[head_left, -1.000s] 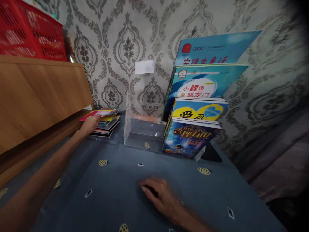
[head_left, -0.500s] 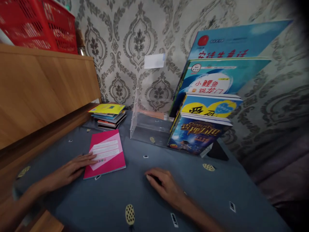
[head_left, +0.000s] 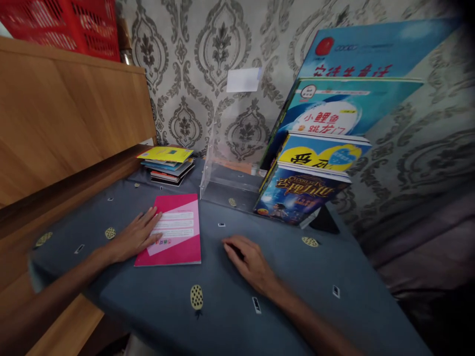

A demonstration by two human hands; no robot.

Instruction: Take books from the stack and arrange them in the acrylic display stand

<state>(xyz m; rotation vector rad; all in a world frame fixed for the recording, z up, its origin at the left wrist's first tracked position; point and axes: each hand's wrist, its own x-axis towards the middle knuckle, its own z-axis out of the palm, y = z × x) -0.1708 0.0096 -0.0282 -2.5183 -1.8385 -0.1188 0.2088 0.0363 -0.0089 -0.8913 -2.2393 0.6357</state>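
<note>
A pink book (head_left: 183, 251) with a paler panel and white text strips lies flat on the table, back cover up. My left hand (head_left: 135, 237) rests on its left side, fingers stretched out over the cover. To the right of the book, my right hand (head_left: 250, 262) lies on the tablecloth with its fingers curled in and the thumb near the index finger; nothing shows in it. Behind the hands stands a clear acrylic rack (head_left: 230, 193). Its right side holds several upright books, with a dark blue book (head_left: 297, 195) in front.
A small stack of books (head_left: 166, 165), yellow on top, sits at the back left. A wooden cabinet (head_left: 74, 109) with a red basket (head_left: 94, 29) on it borders the left side. The dark grey tablecloth (head_left: 159, 301) has pineapple prints. Patterned wallpaper (head_left: 178, 89) stands behind.
My left hand has slid further onto the pink book, and the book has turned a little and shifted right and nearer. My right hand stays curled on the table. The camera view has moved slightly.
</note>
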